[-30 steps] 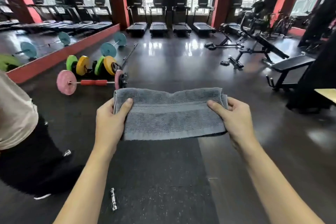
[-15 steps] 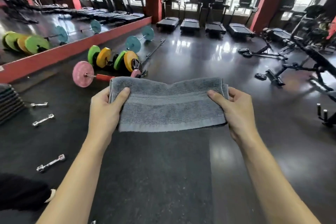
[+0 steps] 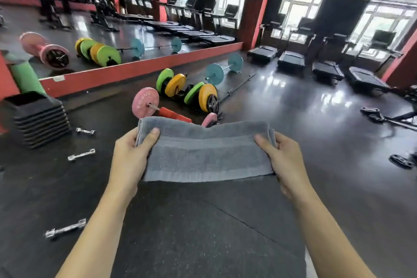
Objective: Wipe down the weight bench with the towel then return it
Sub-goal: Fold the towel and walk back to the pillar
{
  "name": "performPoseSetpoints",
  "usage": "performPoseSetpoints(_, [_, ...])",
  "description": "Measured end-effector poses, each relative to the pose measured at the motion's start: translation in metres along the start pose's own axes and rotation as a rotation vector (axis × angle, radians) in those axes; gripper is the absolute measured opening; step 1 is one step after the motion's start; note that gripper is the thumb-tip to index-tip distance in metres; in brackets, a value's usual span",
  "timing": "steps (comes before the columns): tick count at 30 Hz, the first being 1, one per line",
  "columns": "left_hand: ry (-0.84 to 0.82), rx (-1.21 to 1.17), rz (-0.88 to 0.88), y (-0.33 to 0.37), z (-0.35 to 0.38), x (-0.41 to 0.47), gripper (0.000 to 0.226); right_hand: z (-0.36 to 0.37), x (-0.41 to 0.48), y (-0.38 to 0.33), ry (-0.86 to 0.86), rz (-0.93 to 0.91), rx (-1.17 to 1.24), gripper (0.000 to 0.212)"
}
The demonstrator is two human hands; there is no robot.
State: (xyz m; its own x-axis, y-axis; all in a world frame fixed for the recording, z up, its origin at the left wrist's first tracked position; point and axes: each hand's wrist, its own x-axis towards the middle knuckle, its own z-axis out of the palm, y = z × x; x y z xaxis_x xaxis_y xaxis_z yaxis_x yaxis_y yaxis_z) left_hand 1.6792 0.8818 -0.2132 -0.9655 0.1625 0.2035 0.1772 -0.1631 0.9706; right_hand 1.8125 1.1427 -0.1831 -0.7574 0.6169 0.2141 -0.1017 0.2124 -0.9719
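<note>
Forearms: both bare, reaching forward from the bottom edge of the view over a dark rubber floor mat (image 3: 203,232).
Left hand (image 3: 128,160): grips the left end of the towel — thumb (image 3: 150,136) pressed flat on top, the other fingers curled underneath and hidden.
Right hand (image 3: 286,160): grips the right end the same way, thumb (image 3: 262,144) lying on the upper face, fingers wrapped behind the folded edge.
Towel (image 3: 207,156): grey, folded into a broad band, held flat and stretched between the two hands in mid-air at the centre of the view, above the mat and touching nothing else.
Small chrome dumbbells (image 3: 81,155): three lie apart on the floor to the left of the left arm.
Stack of black step platforms (image 3: 40,117): stands on the floor at the far left, a green roll (image 3: 24,74) leaning behind it.
Pink-plated barbell (image 3: 145,102): just beyond the towel's far edge, with a red sleeve on its bar; partly hidden by the cloth.
Green and yellow plates (image 3: 187,90): grouped behind the pink one; a light-blue barbell (image 3: 223,67) lies farther back.
Mirror wall (image 3: 112,36): runs along the left, red-edged, reflecting the plates.
Treadmills (image 3: 291,61): a row at the far side — under bright windows.
</note>
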Motion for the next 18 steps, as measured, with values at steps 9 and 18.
performPoseSetpoints(9, [0.157,-0.032,-0.171,-0.028,-0.052,0.205,0.019,0.167,0.213,0.028,-0.196,0.026,0.015,0.014])
performPoseSetpoints(18, [0.255,0.087,-0.142,-0.089,-0.138,0.409,0.009,0.362,0.414,0.088,-0.367,0.007,0.042,0.018])
